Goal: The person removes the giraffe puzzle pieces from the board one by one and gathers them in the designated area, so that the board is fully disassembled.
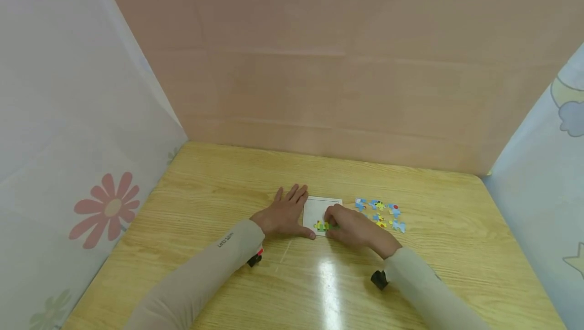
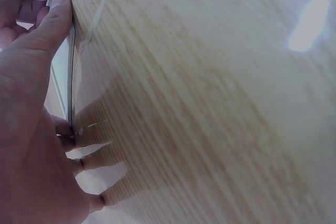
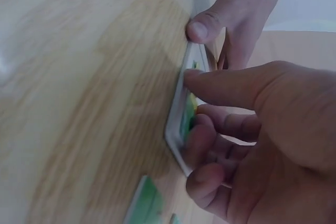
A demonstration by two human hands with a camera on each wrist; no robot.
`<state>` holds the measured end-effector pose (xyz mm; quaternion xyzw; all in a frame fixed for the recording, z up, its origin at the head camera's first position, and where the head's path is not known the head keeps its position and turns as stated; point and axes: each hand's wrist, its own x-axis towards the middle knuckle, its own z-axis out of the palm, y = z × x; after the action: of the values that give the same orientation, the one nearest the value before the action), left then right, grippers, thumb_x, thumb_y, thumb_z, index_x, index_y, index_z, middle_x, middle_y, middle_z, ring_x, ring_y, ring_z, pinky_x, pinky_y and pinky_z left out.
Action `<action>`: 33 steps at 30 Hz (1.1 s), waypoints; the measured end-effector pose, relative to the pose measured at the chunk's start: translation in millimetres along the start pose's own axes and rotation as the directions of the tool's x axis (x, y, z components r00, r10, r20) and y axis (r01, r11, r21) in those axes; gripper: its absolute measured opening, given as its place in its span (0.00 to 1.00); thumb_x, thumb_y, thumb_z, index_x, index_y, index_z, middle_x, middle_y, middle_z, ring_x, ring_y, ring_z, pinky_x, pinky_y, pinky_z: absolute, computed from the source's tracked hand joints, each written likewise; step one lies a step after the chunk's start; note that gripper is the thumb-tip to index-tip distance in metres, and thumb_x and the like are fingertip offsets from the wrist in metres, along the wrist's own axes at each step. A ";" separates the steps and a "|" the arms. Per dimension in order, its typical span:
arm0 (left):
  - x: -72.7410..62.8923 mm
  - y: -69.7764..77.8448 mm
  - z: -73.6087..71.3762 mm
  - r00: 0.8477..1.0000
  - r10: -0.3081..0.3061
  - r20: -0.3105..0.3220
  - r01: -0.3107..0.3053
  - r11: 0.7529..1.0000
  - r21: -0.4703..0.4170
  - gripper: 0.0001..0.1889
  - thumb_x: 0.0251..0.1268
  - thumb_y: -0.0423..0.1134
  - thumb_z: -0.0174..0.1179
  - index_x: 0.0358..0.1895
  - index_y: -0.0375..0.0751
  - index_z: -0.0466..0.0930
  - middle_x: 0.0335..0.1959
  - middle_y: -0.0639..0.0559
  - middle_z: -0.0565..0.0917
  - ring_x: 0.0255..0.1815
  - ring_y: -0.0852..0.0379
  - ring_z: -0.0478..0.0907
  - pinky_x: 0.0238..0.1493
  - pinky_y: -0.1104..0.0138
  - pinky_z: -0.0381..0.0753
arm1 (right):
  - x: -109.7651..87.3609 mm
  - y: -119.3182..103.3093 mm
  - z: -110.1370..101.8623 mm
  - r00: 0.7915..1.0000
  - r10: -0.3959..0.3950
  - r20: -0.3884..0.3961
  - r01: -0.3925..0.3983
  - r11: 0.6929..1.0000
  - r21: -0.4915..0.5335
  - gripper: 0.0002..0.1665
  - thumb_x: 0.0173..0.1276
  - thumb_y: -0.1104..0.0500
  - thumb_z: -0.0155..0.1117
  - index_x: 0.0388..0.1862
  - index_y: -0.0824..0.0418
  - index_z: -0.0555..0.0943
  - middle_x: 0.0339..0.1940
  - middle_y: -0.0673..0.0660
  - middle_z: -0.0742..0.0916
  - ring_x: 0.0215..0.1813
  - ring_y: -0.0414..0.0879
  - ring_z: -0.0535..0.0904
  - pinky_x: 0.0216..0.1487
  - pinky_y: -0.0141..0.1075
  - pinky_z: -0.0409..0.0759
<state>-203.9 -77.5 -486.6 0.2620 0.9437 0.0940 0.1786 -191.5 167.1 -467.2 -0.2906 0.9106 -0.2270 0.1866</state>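
A white puzzle tray (image 1: 314, 210) with a raised rim lies on the table. My left hand (image 1: 283, 216) rests along its left side, fingers spread and straight, the thumb at the near left corner. Over the tray's near right part, my right hand (image 1: 353, 226) has its fingers curled and pinches a green and yellow jigsaw piece (image 3: 187, 115) low inside the rim. Another yellow and green piece (image 1: 320, 225) shows in the near left corner. The right fingers partly hide the piece they hold.
Several loose jigsaw pieces (image 1: 396, 226), blue, yellow and red, lie right of the tray. A green piece (image 3: 145, 203) lies on the wooden table (image 1: 219, 188) near the right hand. Cloth walls (image 1: 274, 86) stand behind and at both sides.
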 end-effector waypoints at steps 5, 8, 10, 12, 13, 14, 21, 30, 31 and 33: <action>-0.8 -0.2 -0.7 1.000 0.005 -0.001 -0.005 1.000 -0.005 0.66 0.64 0.81 0.57 0.89 0.40 0.38 0.92 0.47 0.37 0.93 0.44 0.33 0.89 0.37 0.39 | 2.8 -2.4 -2.3 0.999 0.022 0.024 -0.022 1.000 0.018 0.15 0.73 0.59 0.74 0.53 0.60 0.81 0.46 0.51 0.85 0.45 0.41 0.80 0.49 0.42 0.83; -0.8 -0.1 -0.8 1.000 0.008 -0.006 -0.008 1.000 -0.008 0.66 0.63 0.81 0.58 0.89 0.40 0.39 0.92 0.47 0.38 0.93 0.44 0.33 0.88 0.36 0.40 | 3.0 -2.7 -2.8 0.998 0.039 0.039 -0.041 0.998 0.045 0.15 0.73 0.59 0.73 0.54 0.60 0.80 0.47 0.52 0.85 0.46 0.42 0.80 0.50 0.43 0.83; -1.0 0.1 -1.1 1.000 0.008 -0.005 -0.008 1.000 -0.007 0.66 0.64 0.81 0.58 0.89 0.40 0.38 0.92 0.47 0.38 0.93 0.44 0.33 0.88 0.36 0.40 | 2.8 -2.5 -2.8 0.998 0.046 0.044 -0.048 0.997 0.058 0.15 0.73 0.59 0.73 0.54 0.60 0.79 0.47 0.52 0.84 0.46 0.42 0.80 0.50 0.43 0.82; -1.0 0.4 -1.3 1.000 0.008 -0.006 -0.008 1.000 -0.009 0.66 0.63 0.81 0.58 0.89 0.40 0.38 0.92 0.47 0.38 0.93 0.44 0.33 0.88 0.36 0.40 | 2.7 -2.4 -2.7 0.998 0.050 0.043 -0.053 0.996 0.068 0.15 0.74 0.59 0.73 0.54 0.59 0.79 0.48 0.52 0.84 0.47 0.43 0.79 0.51 0.43 0.82; -1.0 0.6 -1.6 1.000 0.007 -0.005 -0.007 1.000 -0.009 0.66 0.63 0.81 0.58 0.89 0.40 0.38 0.92 0.47 0.38 0.93 0.44 0.33 0.88 0.36 0.39 | 2.9 -2.1 -2.6 0.998 0.051 0.041 -0.054 0.996 0.075 0.15 0.74 0.59 0.73 0.54 0.60 0.79 0.48 0.53 0.84 0.47 0.43 0.79 0.52 0.44 0.82; -1.0 0.8 -1.7 1.000 0.007 -0.006 -0.007 1.000 -0.011 0.66 0.63 0.81 0.58 0.89 0.40 0.39 0.92 0.47 0.38 0.93 0.44 0.33 0.88 0.36 0.39 | 3.0 -1.9 -2.6 0.998 0.050 0.041 -0.054 0.995 0.084 0.15 0.74 0.59 0.73 0.53 0.60 0.78 0.48 0.53 0.84 0.47 0.44 0.80 0.52 0.45 0.82; -0.7 0.3 -1.3 1.000 0.002 -0.006 -0.002 1.000 -0.011 0.66 0.62 0.82 0.57 0.89 0.41 0.39 0.92 0.48 0.38 0.93 0.45 0.33 0.89 0.37 0.39 | 4.1 3.1 0.8 0.999 0.048 0.012 -0.049 0.990 0.130 0.15 0.72 0.60 0.74 0.50 0.58 0.77 0.50 0.54 0.85 0.53 0.47 0.81 0.56 0.48 0.82; 0.0 0.7 -0.7 1.000 -0.007 0.001 0.007 1.000 -0.005 0.66 0.62 0.81 0.58 0.89 0.41 0.39 0.92 0.48 0.38 0.93 0.45 0.33 0.89 0.37 0.38 | 3.2 12.3 8.2 0.998 0.009 -0.070 0.002 0.986 0.166 0.11 0.73 0.61 0.72 0.46 0.56 0.77 0.43 0.50 0.86 0.43 0.41 0.79 0.45 0.34 0.79; 0.0 0.5 -0.7 1.000 -0.007 0.001 0.007 1.000 -0.006 0.66 0.62 0.82 0.58 0.89 0.41 0.39 0.92 0.48 0.38 0.93 0.45 0.33 0.89 0.37 0.38 | 3.1 12.6 8.6 0.997 0.002 -0.075 0.010 0.986 0.169 0.10 0.74 0.61 0.72 0.46 0.56 0.77 0.43 0.50 0.86 0.42 0.41 0.80 0.44 0.33 0.79; 0.6 -0.1 -0.4 1.000 -0.006 0.002 0.006 1.000 -0.002 0.66 0.63 0.82 0.57 0.89 0.42 0.38 0.92 0.48 0.37 0.93 0.45 0.32 0.89 0.37 0.38 | 3.1 12.7 8.7 0.996 -0.013 -0.087 0.027 0.985 0.169 0.10 0.74 0.62 0.71 0.45 0.56 0.77 0.42 0.51 0.87 0.42 0.40 0.80 0.43 0.32 0.78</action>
<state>-204.6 -77.2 -486.4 0.2590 0.9443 0.0939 0.1800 -195.5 171.8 -481.6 -0.2728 0.8920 -0.3181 0.1694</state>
